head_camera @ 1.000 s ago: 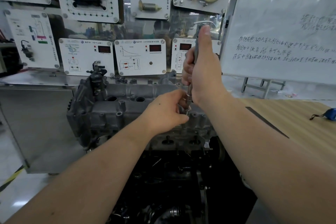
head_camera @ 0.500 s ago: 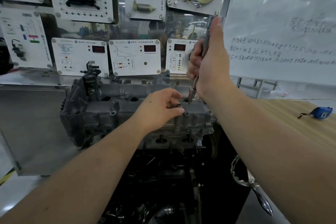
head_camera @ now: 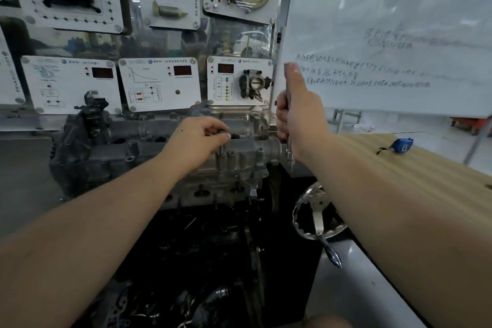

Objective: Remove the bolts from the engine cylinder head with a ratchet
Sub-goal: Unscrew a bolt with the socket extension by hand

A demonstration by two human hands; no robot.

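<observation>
The grey cylinder head [head_camera: 149, 152] sits on the dark engine block in the middle of the head view. My left hand [head_camera: 198, 138] pinches the head of a long bolt [head_camera: 220, 155], whose shank stands upright, partly lifted out of its hole on the head's top. My right hand [head_camera: 299, 120] grips the ratchet [head_camera: 288, 138] upright, its socket end pointing down, off the right end of the cylinder head and clear of the bolt. My thumb covers the ratchet's top end.
A wooden table [head_camera: 399, 184] stretches to the right with a blue tape measure [head_camera: 403, 144] on it. A metal handwheel with a crank [head_camera: 319, 218] sits below my right forearm. Instrument panels [head_camera: 159, 82] and a whiteboard [head_camera: 386, 34] stand behind the engine.
My right hand has carried the ratchet off the bolt and to the right, past the head's end. My left hand has taken the bolt's head and drawn it upward.
</observation>
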